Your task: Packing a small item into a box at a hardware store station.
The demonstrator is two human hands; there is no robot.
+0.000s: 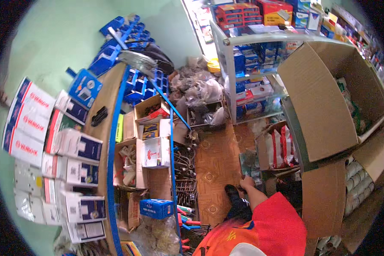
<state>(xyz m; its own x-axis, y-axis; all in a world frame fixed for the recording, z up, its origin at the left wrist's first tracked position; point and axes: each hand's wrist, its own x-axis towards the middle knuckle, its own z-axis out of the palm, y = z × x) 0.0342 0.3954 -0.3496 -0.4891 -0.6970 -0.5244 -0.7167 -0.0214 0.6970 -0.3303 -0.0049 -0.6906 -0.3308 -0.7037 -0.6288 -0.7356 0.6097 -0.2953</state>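
Note:
My right hand hangs low over the tiled floor, its arm coming out of a red sleeve. The fingers look curled at the near edge of some clear greenish plastic packets. Whatever they hold is too small and blurred to name. Just beyond the hand, an open carton contains red-and-white packs. My dark trouser leg and foot show left of the hand. My left hand is out of view.
On the left, a blue-edged shelf bears white boxes, open cartons and a small blue box. Large open cartons crowd the right. A glass display case stands ahead, with plastic-wrapped goods left of it. Patterned tiles line the narrow aisle.

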